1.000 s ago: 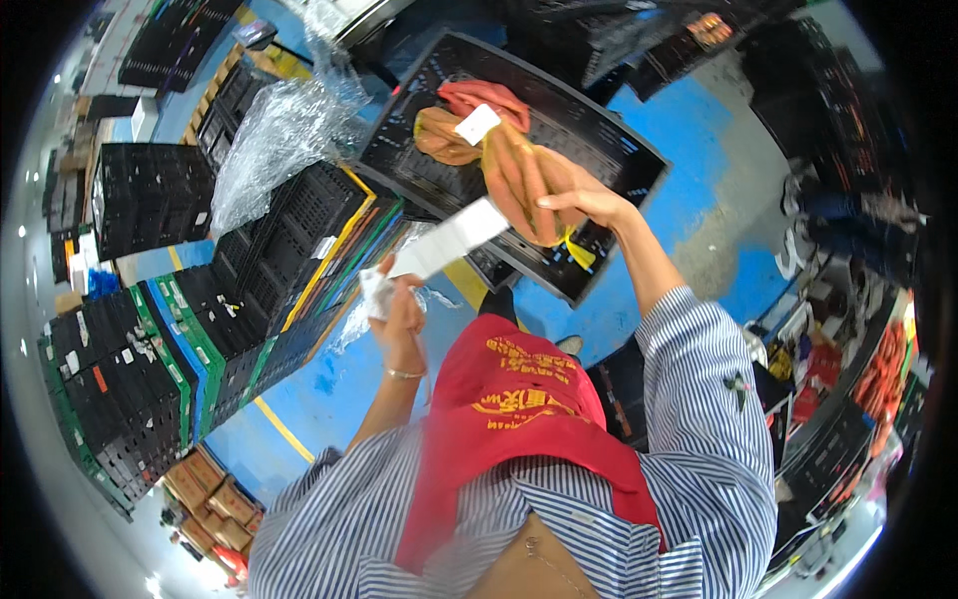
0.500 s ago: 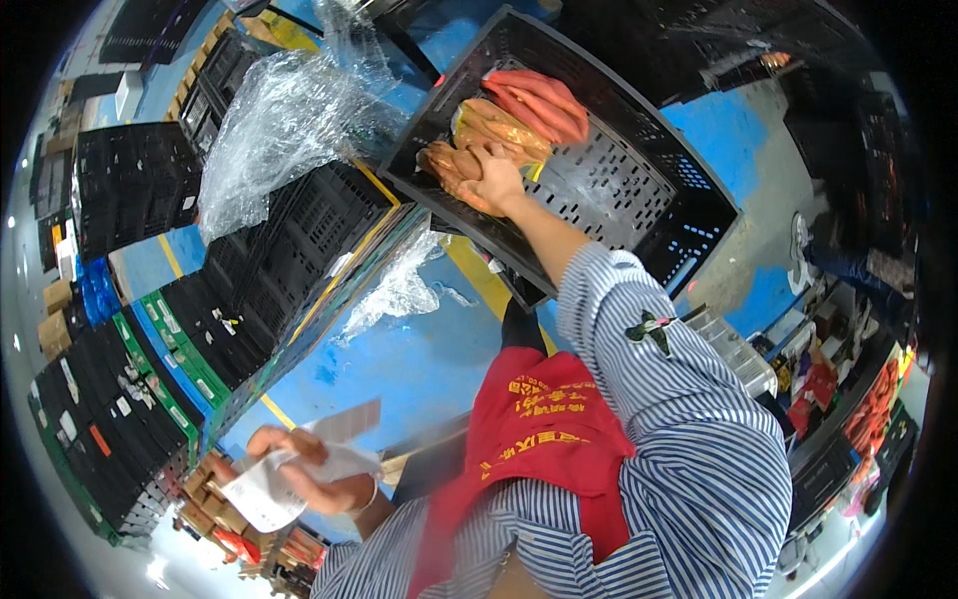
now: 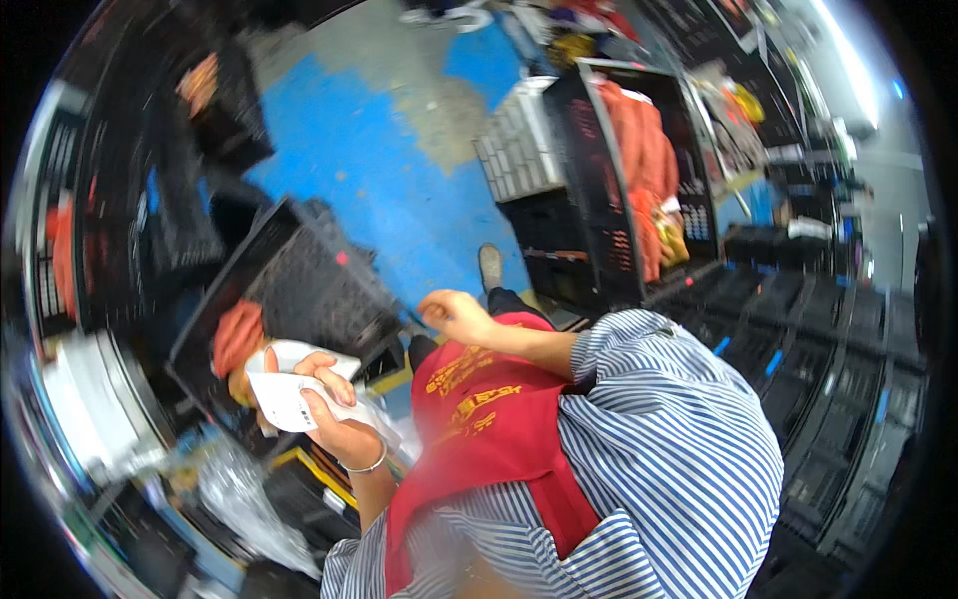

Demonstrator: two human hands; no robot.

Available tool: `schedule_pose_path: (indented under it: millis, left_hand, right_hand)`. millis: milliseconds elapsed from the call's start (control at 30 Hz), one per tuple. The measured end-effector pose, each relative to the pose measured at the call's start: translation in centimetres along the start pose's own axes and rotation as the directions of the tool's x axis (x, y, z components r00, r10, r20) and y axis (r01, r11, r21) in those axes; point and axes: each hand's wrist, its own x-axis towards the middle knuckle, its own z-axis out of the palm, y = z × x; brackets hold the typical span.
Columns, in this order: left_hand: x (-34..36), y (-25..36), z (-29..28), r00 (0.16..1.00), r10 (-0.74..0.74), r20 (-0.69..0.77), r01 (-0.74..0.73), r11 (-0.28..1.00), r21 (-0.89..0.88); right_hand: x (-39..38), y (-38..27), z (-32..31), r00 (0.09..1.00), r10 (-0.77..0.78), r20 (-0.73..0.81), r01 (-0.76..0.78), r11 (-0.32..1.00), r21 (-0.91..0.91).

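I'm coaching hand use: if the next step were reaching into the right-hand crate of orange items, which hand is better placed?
Probably the right hand: it appears empty and is nearer that black crate. The left hand holds white paper, farther to the left.

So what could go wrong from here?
The white paper in the left hand sticks out loosely, so it might crease or slip. The clear plastic wrap lies bunched close to a yellow-edged crate and could snag. The beige shoe is near the black crates; a careless step might bump them.
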Motion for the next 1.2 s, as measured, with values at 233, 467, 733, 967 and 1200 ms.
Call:
schedule_pose_path:
  millis: [233,467,733,967,1200]
  left_hand:
    - [-1.4,-5.5,18.7,0.865,-0.209,0.457,0.206,0.977,0.058]
    - [-4.5,-8.6,31.2,0.751,-0.383,0.539,0.364,0.92,0.146]
    - [-5.4,-10.9,34.8,0.761,-0.468,0.449,0.424,0.883,0.201]
    - [-4.8,-12.4,35.7,0.764,-0.503,0.404,0.434,0.864,0.254]
    - [-3.4,-13.6,35.8,0.751,-0.463,0.471,0.336,0.882,0.331]
  right_hand:
    - [-8.6,7.5,-20.1,0.626,0.237,-0.743,-0.003,0.954,0.301]
    - [-6.1,11.1,-39.7,0.273,0.051,-0.961,-0.125,0.992,0.017]
    - [3.2,17.0,-47.8,0.605,0.319,-0.729,-0.268,0.944,0.191]
    - [0.3,12.2,-45.3,0.541,0.344,-0.767,-0.389,0.911,0.135]
    - [-5.9,7.8,-49.1,0.667,-0.04,-0.744,0.154,0.984,0.086]
